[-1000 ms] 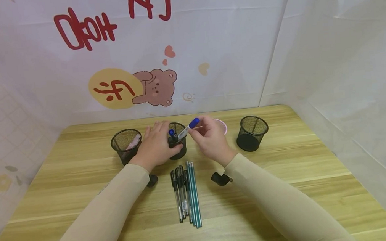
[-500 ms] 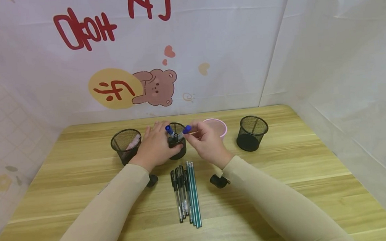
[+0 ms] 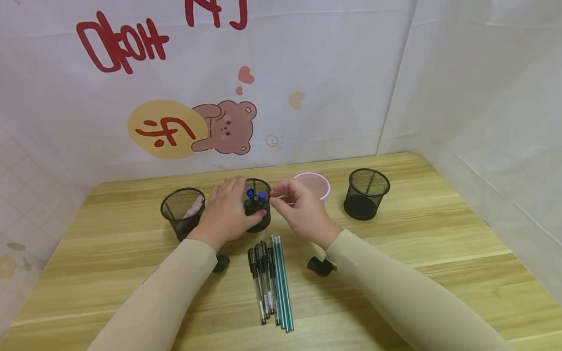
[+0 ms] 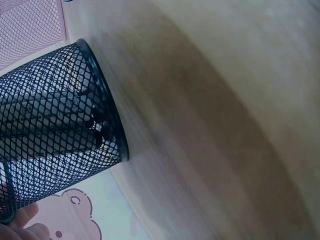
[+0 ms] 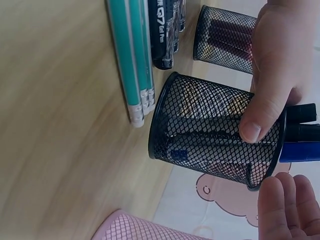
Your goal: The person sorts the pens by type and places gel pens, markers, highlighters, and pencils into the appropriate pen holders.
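Note:
My left hand (image 3: 226,211) grips a black mesh pen cup (image 3: 260,222), its thumb pressed along the side in the right wrist view. Inside that cup stand black-capped pens and two blue-capped pens (image 3: 261,195); in the right wrist view one blue cap (image 5: 300,152) sticks out past the rim. Right beside the rim is my right hand (image 3: 304,209), its fingers (image 5: 285,205) extended and holding nothing. In the left wrist view, dark pen bodies show through the mesh wall (image 4: 45,185).
Black-capped gel pens (image 3: 265,280) and green pencils (image 3: 282,284) lie in front of the cup. A mesh cup with something pale pink inside (image 3: 180,223) stands left, a pink mesh cup (image 3: 326,188) and another black one (image 3: 367,201) right.
The blue-capped pen that my right hand pinched has gone down into the middle cup. My right fingers have let go of it. The left hand stays on the cup.

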`<state>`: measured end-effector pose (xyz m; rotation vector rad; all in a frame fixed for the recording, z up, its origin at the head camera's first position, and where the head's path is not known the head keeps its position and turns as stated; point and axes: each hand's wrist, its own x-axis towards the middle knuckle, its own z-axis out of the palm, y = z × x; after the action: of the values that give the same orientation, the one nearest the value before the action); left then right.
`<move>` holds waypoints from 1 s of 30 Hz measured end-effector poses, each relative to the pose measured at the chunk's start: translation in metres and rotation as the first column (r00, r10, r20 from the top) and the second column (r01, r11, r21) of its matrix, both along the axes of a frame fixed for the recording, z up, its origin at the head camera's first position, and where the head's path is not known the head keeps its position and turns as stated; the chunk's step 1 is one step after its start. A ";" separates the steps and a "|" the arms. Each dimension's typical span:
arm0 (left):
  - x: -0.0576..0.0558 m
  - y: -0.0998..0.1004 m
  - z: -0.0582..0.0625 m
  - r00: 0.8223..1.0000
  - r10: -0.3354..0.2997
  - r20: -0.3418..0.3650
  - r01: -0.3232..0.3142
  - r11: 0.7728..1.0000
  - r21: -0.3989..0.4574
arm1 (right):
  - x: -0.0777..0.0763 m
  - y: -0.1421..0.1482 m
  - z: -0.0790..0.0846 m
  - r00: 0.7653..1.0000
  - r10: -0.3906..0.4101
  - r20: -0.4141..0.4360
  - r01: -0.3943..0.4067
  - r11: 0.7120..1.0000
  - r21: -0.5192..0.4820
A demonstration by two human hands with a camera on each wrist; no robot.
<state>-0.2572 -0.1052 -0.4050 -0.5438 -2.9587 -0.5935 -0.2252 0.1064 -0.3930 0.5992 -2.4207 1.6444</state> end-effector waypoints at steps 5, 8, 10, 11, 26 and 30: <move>0.001 0.000 0.001 1.000 0.000 -0.004 0.000 1.000 0.000 | 0.004 0.005 0.001 0.999 -0.011 -0.043 0.013 0.999 0.041; 0.001 0.000 0.001 1.000 -0.003 -0.003 0.003 1.000 -0.002 | 0.005 0.012 0.005 0.992 -0.015 -0.127 0.029 0.994 0.107; 0.001 0.000 0.001 1.000 -0.004 -0.003 0.004 1.000 -0.004 | 0.004 0.019 0.006 0.975 -0.020 -0.222 0.058 0.984 0.168; 0.001 0.000 0.002 1.000 -0.005 -0.003 0.005 1.000 -0.004 | 0.003 0.023 0.007 0.961 -0.022 -0.275 0.081 0.976 0.205; 0.000 0.000 0.001 1.000 -0.010 0.011 0.010 1.000 0.006 | -0.023 0.075 0.012 0.966 -0.029 -0.256 0.215 0.638 0.740; 0.001 0.000 -0.001 1.000 -0.008 0.006 0.008 1.000 0.013 | -0.026 0.079 0.008 0.974 -0.043 -0.222 0.206 0.576 0.791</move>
<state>-0.2563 -0.1053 -0.4059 -0.5544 -2.9574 -0.6151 -0.2511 0.1855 -0.3855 0.6073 -2.8892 0.2787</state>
